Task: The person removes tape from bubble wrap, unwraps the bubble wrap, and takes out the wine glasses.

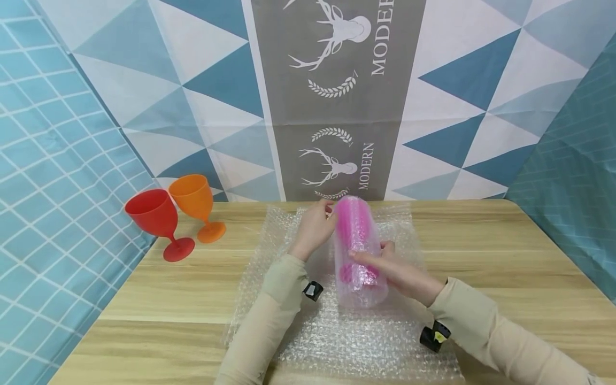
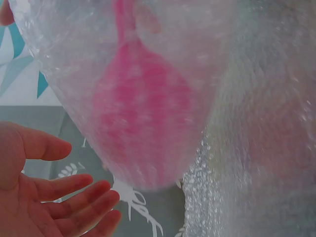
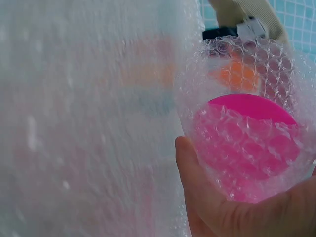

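Note:
A pink goblet point(image 2: 143, 108), rolled inside clear bubble wrap point(image 1: 358, 297), makes an upright-leaning tube in the middle of the table. My right hand point(image 1: 401, 270) grips the tube around its lower part, thumb on the near side. In the right wrist view the goblet's pink round foot point(image 3: 247, 108) shows through the wrap's end, close to that hand. By the tube's upper left side is my left hand point(image 1: 315, 227). Its fingers are loosely extended in the left wrist view, with a gap between them and the wrap.
A flat bubble wrap sheet point(image 1: 346, 350) lies on the wooden table point(image 1: 163, 299) beneath the hands. A red goblet point(image 1: 161, 214) and an orange goblet point(image 1: 197, 200) stand at the table's left. Patterned cloth point(image 1: 231, 107) hangs behind.

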A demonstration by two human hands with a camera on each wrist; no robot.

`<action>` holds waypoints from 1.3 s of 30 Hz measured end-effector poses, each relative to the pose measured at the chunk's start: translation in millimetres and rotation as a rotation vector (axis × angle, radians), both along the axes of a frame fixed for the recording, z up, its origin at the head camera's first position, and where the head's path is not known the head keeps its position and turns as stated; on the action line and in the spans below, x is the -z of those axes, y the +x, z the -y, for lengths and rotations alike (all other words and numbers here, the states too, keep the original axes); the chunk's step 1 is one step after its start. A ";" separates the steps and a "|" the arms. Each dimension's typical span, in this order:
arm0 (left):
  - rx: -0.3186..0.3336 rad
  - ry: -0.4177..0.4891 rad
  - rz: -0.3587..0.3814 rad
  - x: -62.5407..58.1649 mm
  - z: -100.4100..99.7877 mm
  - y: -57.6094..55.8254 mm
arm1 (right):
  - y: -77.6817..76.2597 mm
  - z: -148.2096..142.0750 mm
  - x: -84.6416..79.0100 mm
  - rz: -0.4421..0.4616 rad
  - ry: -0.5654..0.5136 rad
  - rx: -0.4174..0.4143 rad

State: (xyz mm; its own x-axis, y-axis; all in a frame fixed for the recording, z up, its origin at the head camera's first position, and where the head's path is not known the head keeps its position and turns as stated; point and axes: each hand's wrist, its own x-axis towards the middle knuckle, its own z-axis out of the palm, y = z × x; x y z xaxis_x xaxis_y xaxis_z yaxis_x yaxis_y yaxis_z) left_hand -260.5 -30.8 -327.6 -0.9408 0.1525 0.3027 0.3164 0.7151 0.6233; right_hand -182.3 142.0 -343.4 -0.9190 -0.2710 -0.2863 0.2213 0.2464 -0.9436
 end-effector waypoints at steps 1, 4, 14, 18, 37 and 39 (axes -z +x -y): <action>0.006 -0.005 -0.003 -0.5 -2.6 -0.7 | 1.2 1.0 1.3 0.003 0.011 0.003; 0.023 -0.033 -0.005 0.2 -10.3 -3.1 | 4.5 4.5 5.9 0.002 0.083 0.013; 0.074 -0.181 -0.071 13.5 -28.3 -10.4 | 7.9 15.8 23.1 -0.018 0.237 0.085; 0.080 -0.218 -0.091 16.0 -27.3 -12.8 | 7.0 15.8 23.4 -0.014 0.257 0.066; 0.159 -0.167 -0.025 9.9 -31.3 -12.6 | -9.9 -3.4 30.1 0.098 -0.095 0.019; 0.157 -0.207 -0.047 10.8 -33.5 -12.4 | -11.7 -4.0 30.2 0.109 -0.084 0.027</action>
State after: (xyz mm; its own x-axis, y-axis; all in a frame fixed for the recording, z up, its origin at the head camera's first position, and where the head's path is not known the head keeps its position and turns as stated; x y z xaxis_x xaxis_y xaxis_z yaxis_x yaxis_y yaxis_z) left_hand -272.9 2.7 -338.4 -0.8862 0.3591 0.2926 0.4590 0.7656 0.4507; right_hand -194.0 146.0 -373.6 -0.8908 -0.2740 -0.3626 0.3294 0.1603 -0.9305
